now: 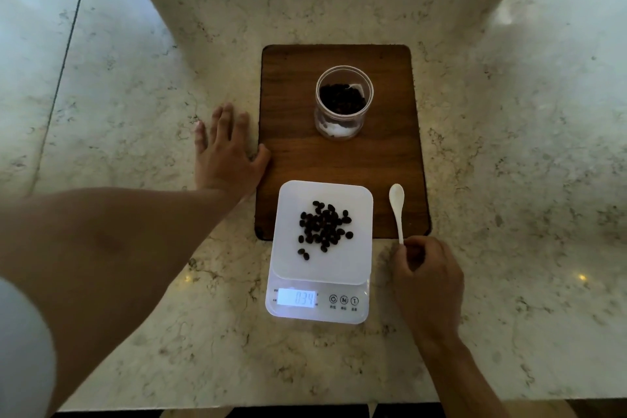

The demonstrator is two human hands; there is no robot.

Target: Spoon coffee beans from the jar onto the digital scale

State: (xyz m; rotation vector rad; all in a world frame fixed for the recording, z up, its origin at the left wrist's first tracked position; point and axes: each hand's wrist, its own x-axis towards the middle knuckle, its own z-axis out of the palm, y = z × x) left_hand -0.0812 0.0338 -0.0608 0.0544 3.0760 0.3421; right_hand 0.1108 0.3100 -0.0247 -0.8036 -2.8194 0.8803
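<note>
Right hand (425, 273) grip clenched on the handle end of a small white plastic spoon (397, 210), bowl pointing away over the dark wooden board (383, 153). Left hand (225, 149) released, flat on the marble bench (135, 112), thumb touching the board's left edge. Clear round jar (343, 102) upright on the board, dark coffee beans inside. Loose pile of beans (322, 226) on the white digital scale (320, 276) platform; display lit, digits blurry.
</note>
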